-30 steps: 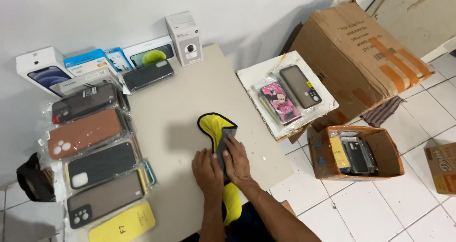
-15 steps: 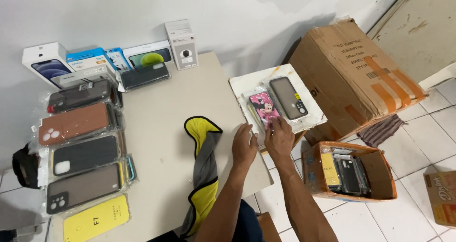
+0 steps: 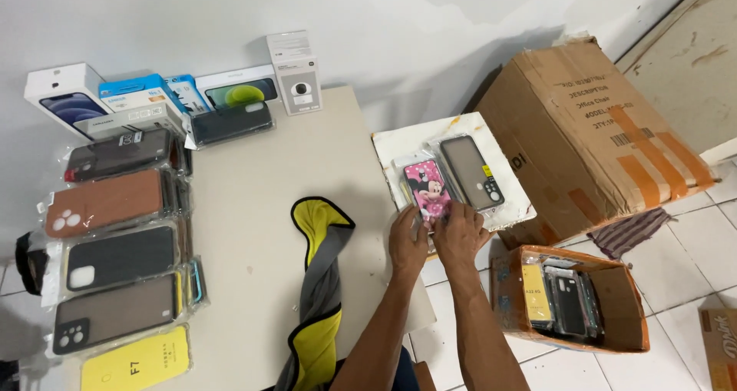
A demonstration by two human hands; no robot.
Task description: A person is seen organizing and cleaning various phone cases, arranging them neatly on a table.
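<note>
Both hands meet just right of the frame's centre, at the near edge of a white tray [image 3: 399, 141]. The left hand [image 3: 407, 243] and the right hand [image 3: 459, 233] are curled, fingers bent around the lower end of a pink cartoon phone case [image 3: 427, 187]; the fingers cover that end, so how firmly each grips is hard to make out. The case lies on the tray, sealed in clear plastic, with one dark phone case [image 3: 472, 172] just beside it on the right.

Left of the hands, a yellow and grey cloth [image 3: 321, 283] trails across the beige table [image 3: 246, 199] and drops off the bottom edge of the frame.

In the lower right, an open orange box [image 3: 626, 314] on the tiled floor holds several more packs standing on edge, too crowded to count. Above it sits a large taped cardboard box [image 3: 591, 130].

Down the left side of the table run five packaged cases: dark, brown, black, grey, yellow. Across the upper left, about six boxes stand against the wall, some partly hidden behind others.
</note>
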